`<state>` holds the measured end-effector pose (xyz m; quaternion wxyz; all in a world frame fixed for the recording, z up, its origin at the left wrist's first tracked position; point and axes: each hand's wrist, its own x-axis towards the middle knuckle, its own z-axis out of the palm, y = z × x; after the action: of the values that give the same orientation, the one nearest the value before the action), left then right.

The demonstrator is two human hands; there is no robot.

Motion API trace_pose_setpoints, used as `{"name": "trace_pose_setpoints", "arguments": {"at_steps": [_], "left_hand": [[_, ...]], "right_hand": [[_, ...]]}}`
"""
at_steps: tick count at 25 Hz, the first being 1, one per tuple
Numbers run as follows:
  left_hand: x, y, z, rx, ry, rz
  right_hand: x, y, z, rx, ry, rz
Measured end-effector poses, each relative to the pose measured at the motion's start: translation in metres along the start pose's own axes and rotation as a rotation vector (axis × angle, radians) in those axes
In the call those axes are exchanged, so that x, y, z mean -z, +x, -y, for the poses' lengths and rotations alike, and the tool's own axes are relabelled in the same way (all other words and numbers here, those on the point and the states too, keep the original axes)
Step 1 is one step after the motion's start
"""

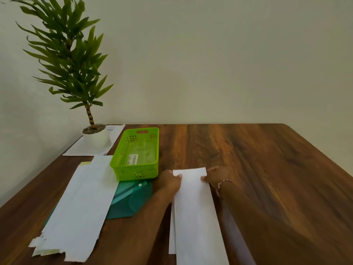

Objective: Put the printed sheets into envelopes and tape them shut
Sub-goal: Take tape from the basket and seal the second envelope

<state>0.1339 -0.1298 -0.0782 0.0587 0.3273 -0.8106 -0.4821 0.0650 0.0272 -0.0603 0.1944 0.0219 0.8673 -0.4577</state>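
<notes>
head view: the long white paper [194, 211] lies in the middle of the near table [267, 159]. its long axis runs from the person's body straight away toward the wall, and its near end leaves the bottom of the frame. whether it is an envelope or a folded printed sheet cannot be told from here. a second white layer [172, 238] peeks out along its lower left edge, so two pieces seem to be stacked or partly nested.

both hands sit at the far short end, one on each side. the left hand [169, 181] pinches the far left corner with its thumb on top. the right hand [215, 175], with a red and white bracelet [222, 185] on its wrist, grips the far right corner with its fingertips on the edge. neither hand is nearer; the paper lies between the forearms and extends back from the hands toward the body. any sliding or folding would probably run along that long axis.

just left of the left hand a teal folder [129, 199] lies under a green basket [133, 172]. further left lies a loose white pile [82, 203] with torn near edges. a potted plant [96, 137] stands in the far left corner.
</notes>
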Motion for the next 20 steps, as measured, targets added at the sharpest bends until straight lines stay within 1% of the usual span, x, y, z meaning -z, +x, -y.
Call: {"name": "trace_pose_setpoints", "arguments": {"at_steps": [1, 2, 4, 7, 9, 10, 11, 12, 13, 14, 15, 16, 17, 18, 19, 20], "left_hand": [[-0.004, 0.0, 0.005, -0.028, 0.17, -0.053], [-0.008, -0.001, 0.005, -0.049, 0.282, -0.079], [-0.015, -0.001, 0.001, -0.067, 0.368, -0.085], [-0.022, 0.003, -0.003, -0.11, 0.446, -0.075], [-0.027, -0.001, 0.002, -0.148, 0.545, -0.077], [-0.032, -0.004, 0.009, -0.208, 0.619, -0.123], [-0.037, -0.006, 0.016, -0.283, 0.686, -0.203], [-0.039, -0.012, 0.02, -0.319, 0.728, -0.209], [-0.04, -0.016, 0.025, -0.335, 0.759, -0.176], [-0.041, -0.02, 0.028, -0.368, 0.759, -0.184], [-0.038, -0.022, 0.028, -0.443, 0.746, -0.221], [-0.026, -0.022, 0.02, -0.535, 0.708, -0.289], [-0.01, -0.019, 0.008, -0.635, 0.674, -0.38], [0.009, -0.013, -0.005, -0.72, 0.64, -0.487], [0.031, -0.003, -0.018, -0.751, 0.616, -0.59], [0.058, 0.009, -0.029, -0.703, 0.602, -0.655]], "right_hand": [[-0.009, 0.005, -0.004, -0.008, 0.007, -0.089], [-0.016, 0.01, -0.006, -0.004, 0.005, -0.183], [-0.024, 0.015, -0.008, -0.014, -0.007, -0.289], [-0.034, 0.023, -0.011, 0.008, -0.098, -0.311], [-0.039, 0.025, -0.013, 0.027, -0.133, -0.328], [-0.04, 0.029, -0.014, 0.031, -0.149, -0.33], [-0.04, 0.028, -0.014, 0.025, -0.174, -0.322], [-0.039, 0.027, -0.013, 0.012, -0.187, -0.315], [-0.037, 0.024, -0.01, -0.002, -0.195, -0.309], [-0.035, 0.02, -0.01, -0.007, -0.205, -0.31], [-0.033, 0.014, -0.008, 0.01, -0.215, -0.313], [-0.033, 0.008, -0.002, 0.061, -0.212, -0.339], [-0.034, 0.003, 0.007, 0.152, -0.198, -0.382], [-0.036, -0.001, 0.019, 0.286, -0.162, -0.415], [-0.04, -0.006, 0.036, 0.436, -0.13, -0.435], [-0.048, -0.01, 0.058, 0.57, -0.125, -0.44]]}}
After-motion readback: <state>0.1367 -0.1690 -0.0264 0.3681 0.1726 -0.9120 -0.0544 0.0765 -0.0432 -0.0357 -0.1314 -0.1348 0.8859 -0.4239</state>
